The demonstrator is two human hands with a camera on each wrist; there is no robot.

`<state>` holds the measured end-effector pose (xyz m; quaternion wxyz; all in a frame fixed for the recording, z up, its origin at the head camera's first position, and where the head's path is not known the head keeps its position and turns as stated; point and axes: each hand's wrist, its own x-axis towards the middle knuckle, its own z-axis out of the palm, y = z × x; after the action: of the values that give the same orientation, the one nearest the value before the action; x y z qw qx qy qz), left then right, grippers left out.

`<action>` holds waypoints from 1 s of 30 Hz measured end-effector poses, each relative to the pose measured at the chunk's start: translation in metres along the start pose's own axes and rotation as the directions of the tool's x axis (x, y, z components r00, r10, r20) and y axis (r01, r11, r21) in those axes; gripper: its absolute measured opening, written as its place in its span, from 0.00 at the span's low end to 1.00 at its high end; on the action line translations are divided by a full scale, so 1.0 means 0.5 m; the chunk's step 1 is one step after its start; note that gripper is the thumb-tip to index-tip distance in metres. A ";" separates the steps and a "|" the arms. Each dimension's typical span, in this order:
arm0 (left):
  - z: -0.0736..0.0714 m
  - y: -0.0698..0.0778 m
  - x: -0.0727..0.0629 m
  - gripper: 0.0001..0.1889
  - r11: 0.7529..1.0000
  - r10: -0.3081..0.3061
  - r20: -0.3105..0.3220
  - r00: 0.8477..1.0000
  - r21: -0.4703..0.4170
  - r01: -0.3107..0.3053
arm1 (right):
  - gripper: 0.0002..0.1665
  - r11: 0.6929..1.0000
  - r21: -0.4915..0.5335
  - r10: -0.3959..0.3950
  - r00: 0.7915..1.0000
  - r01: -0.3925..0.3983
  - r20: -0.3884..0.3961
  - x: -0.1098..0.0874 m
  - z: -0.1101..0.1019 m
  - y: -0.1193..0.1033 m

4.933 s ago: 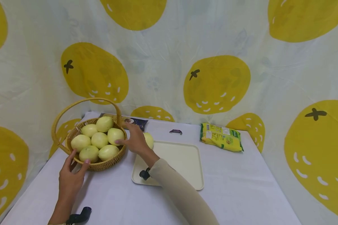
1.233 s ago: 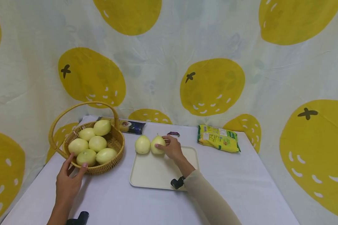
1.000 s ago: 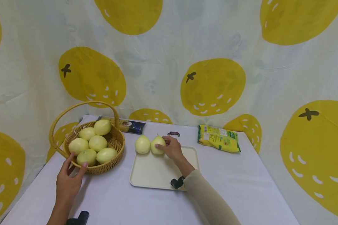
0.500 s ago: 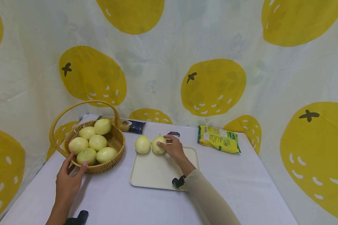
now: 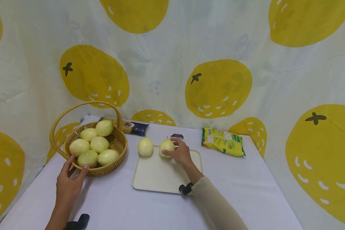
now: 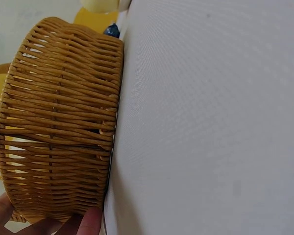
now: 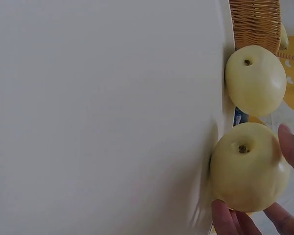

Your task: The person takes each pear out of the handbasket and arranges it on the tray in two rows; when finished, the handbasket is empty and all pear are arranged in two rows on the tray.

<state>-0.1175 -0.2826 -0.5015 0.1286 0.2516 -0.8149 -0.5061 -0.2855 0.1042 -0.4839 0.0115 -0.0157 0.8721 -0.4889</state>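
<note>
My right hand (image 5: 181, 154) grips a pale yellow-green pear (image 5: 166, 148) at the far edge of a cream tray (image 5: 158, 179), thumb on the near side. The right wrist view shows the fingers curled round this pear (image 7: 247, 169), which has its blossom end toward the camera. To its left sits a second pear (image 5: 145, 147) at the tray's far left corner, a small gap between them. At the left, my left hand (image 5: 70, 183) holds the near rim and side of a wicker basket (image 5: 103, 171) with several pears (image 5: 99, 144) inside; its weave (image 6: 59, 122) fills much of the left wrist view.
Behind the basket lies a dark blue packet (image 5: 138, 128). A small dark purple wrapped item (image 5: 177, 136) rests beyond the tray. A yellow-green bag (image 5: 223, 142) lies at the back right. A curtain with printed yellow fruit (image 5: 218, 89) hangs behind the white-covered table.
My right hand has left the basket with a pear and brought it to the tray. In the last half second it slid that pear right, away from the other. My left hand stays on the basket.
</note>
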 end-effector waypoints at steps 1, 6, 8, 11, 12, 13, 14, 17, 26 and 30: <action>-0.001 0.000 0.001 0.43 1.000 -0.001 -0.001 1.000 0.002 0.001 | 0.42 1.000 -0.005 -0.003 1.000 0.003 -0.005 -0.001 0.001 0.000; -0.001 0.000 0.000 0.44 1.000 -0.007 -0.005 1.000 -0.006 0.007 | 0.42 1.000 0.008 -0.023 1.000 0.023 -0.018 0.003 0.013 0.003; -0.001 0.000 0.000 0.43 1.000 -0.011 -0.007 1.000 -0.006 0.011 | 0.42 0.999 0.024 -0.040 0.999 0.040 -0.015 0.006 0.022 0.001; -0.001 -0.001 0.000 0.43 1.000 -0.011 -0.006 1.000 -0.011 0.011 | 0.42 0.997 0.043 -0.057 0.998 0.057 -0.008 0.006 0.032 -0.006; -0.001 -0.001 0.000 0.43 1.000 -0.010 -0.005 1.000 -0.014 0.010 | 0.42 0.997 0.046 -0.064 0.998 0.064 -0.007 0.006 0.034 -0.008; -0.001 -0.001 -0.001 0.43 1.000 -0.010 -0.004 1.000 -0.018 0.010 | 0.42 0.997 0.050 -0.064 0.998 0.064 -0.005 0.005 0.036 -0.011; -0.001 -0.001 -0.001 0.43 1.000 -0.009 -0.002 1.000 -0.020 0.009 | 0.42 0.997 0.050 -0.064 0.998 0.064 -0.006 0.004 0.037 -0.014; 0.000 0.002 -0.001 0.43 1.000 -0.011 0.003 1.000 -0.018 0.011 | 0.42 0.997 0.046 -0.061 0.998 0.061 -0.007 0.004 0.040 -0.014; -0.001 0.002 -0.003 0.43 1.000 -0.004 0.002 1.000 -0.018 0.004 | 0.42 0.997 0.061 -0.052 0.999 0.051 0.002 0.005 0.036 -0.004; -0.001 0.002 -0.004 0.43 1.000 -0.001 -0.001 1.000 -0.012 0.001 | 0.43 0.997 0.035 -0.071 0.997 0.072 -0.013 0.003 0.030 -0.005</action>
<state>-0.1158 -0.2815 -0.5002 0.1303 0.2516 -0.8116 -0.5110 -0.2864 0.0902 -0.4897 -0.0107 -0.0439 0.8622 -0.5045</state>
